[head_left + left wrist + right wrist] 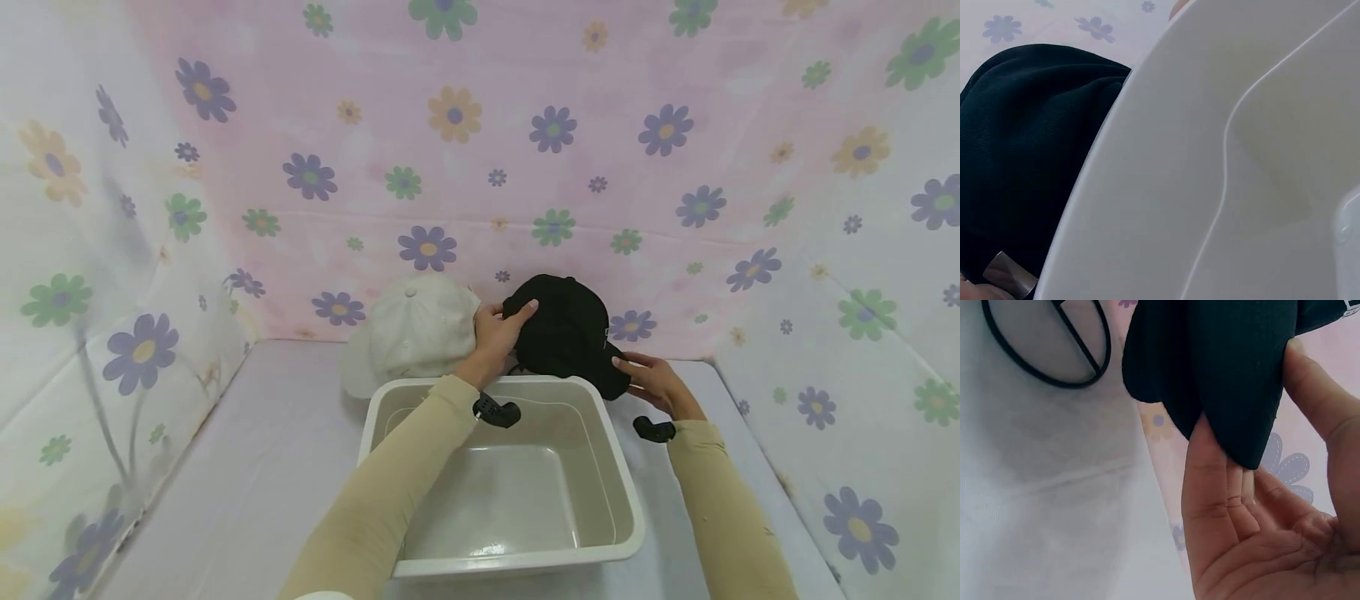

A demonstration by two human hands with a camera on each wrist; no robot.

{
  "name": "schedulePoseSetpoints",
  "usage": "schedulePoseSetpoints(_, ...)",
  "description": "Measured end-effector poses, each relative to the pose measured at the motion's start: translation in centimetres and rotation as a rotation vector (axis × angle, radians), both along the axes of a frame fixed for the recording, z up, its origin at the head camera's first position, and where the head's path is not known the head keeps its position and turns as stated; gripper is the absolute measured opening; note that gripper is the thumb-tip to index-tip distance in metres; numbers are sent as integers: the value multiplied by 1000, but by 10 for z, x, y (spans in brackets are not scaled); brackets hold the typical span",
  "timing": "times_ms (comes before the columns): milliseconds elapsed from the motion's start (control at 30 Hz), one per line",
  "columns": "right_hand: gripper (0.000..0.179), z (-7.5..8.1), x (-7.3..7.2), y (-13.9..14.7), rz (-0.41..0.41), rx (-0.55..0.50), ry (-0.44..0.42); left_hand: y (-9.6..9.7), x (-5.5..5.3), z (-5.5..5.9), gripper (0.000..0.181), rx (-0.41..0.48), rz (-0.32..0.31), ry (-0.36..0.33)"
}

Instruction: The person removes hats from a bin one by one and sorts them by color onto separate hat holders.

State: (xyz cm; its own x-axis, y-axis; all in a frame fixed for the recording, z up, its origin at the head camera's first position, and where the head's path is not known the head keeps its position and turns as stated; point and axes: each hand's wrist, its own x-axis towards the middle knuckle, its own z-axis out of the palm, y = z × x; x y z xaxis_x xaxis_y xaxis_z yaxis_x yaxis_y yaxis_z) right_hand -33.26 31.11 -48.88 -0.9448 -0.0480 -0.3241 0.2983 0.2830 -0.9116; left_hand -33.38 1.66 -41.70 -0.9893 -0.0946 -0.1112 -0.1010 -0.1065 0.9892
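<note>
A black baseball cap (562, 325) is between both hands behind the basin, its brim toward the right. My left hand (498, 333) grips its left rear edge, thumb lying over the fabric. On the other side, my right hand (656, 383) pinches the brim; in the right wrist view its thumb and fingers lie on opposite faces of the curved brim (1241, 381). A shiny metal strap clasp (1010, 275) shows on the cap beside a bit of the left hand (982, 291). Left of it sits a white baseball cap (423, 325), brim pointing left.
A pale plastic basin (626, 537) stands in front of the caps, under the left forearm. Part of a black ring with a crossbar (1075, 384) shows in the right wrist view. Flowered cloth (495, 150) covers the walls around the white-covered table (247, 467).
</note>
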Motion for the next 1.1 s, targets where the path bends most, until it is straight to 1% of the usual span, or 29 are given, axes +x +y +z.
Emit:
schedulePoseSetpoints(100,83,0,1,1,5,33,13,3,0,-1,73,5,24,8)
schedulePoseSetpoints(233,80,1,5,-1,-13,80,15,6,0,-2,74,-5,46,9)
schedulePoseSetpoints(367,76,4,9,-5,-29,90,-2,7,0,-2,77,-55,57,-7)
schedulePoseSetpoints(433,76,5,10,-8,-20,81,-5,6,0,0,77,-98,53,-10)
schedulePoseSetpoints(500,78,6,12,-10,-2,75,-14,4,1,4,75,-182,28,-10)
schedulePoseSetpoints(533,79,6,13,-11,9,82,-17,3,2,7,75,-242,2,-6)
schedulePoseSetpoints(600,79,7,15,-11,44,120,-17,-1,3,15,76,-404,-74,12)
schedulePoseSetpoints(667,78,11,19,-12,76,200,1,-7,6,26,82,-597,-162,33)
schedulePoseSetpoints(733,78,17,24,-14,105,305,46,-17,10,39,87,-757,-235,87)
schedulePoseSetpoints(800,78,24,31,-17,116,403,102,-29,17,53,90,-874,-281,156)
schedulePoseSetpoints(833,79,27,35,-19,114,448,136,-37,21,60,89,-927,-293,197)
schedulePoseSetpoints(900,78,32,43,-22,103,517,211,-56,31,73,85,-995,-299,305)
schedulePoseSetpoints(933,76,33,48,-23,95,538,251,-67,36,78,82,-1026,-293,367)
schedulePoseSetpoints(1000,71,32,58,-24,76,575,341,-91,48,85,74,-1048,-269,497)
schedulePoseSetpoints(1033,69,30,63,-24,64,591,390,-104,54,86,69,-1045,-241,554)
schedulePoseSetpoints(1100,64,22,74,-22,50,608,488,-130,67,81,61,-1005,-179,660)
